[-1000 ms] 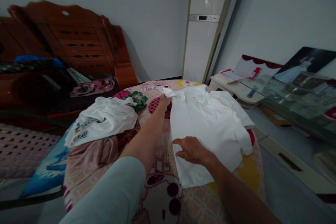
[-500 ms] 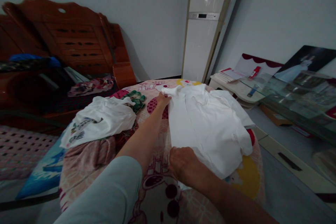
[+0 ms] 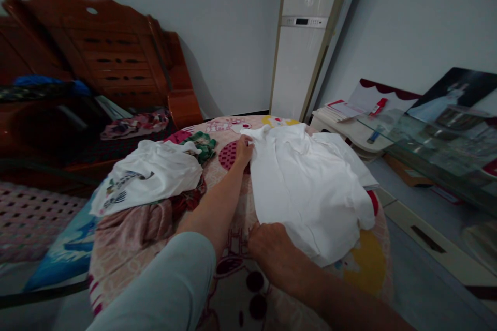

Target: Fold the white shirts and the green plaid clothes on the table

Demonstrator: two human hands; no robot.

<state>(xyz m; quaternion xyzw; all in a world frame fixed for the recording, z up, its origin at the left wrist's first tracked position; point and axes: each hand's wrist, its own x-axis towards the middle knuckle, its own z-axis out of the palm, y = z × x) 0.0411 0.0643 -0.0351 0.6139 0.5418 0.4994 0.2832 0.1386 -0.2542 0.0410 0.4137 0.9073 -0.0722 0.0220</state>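
A white shirt (image 3: 303, 191) lies spread on a round table, its surface loosely wrinkled. At the shirt's far left corner, my left hand (image 3: 244, 149) is closed with its fingers pinching the cloth. My right hand (image 3: 269, 248) is closed at the near left edge of the same shirt, knuckles up; its fingertips are hidden beneath the hand. Another white piece of cloth (image 3: 345, 152) shows from under the shirt on the right. To the left of my left forearm rests a heap with a white printed garment (image 3: 155, 176) on top.
The table wears a pink patterned cover (image 3: 120, 279). In the heap are a brownish-pink cloth (image 3: 135, 227) and a green scrunched cloth (image 3: 204, 146). A wooden bench (image 3: 112, 57) stands behind left, a tall air conditioner (image 3: 298, 67) at the back, a glass shelf (image 3: 435, 150) on the right.
My right hand has drawn slightly nearer to me, and the bit of white cloth below it no longer shows. My left hand stays at the shirt's far corner. The view has shifted slightly.
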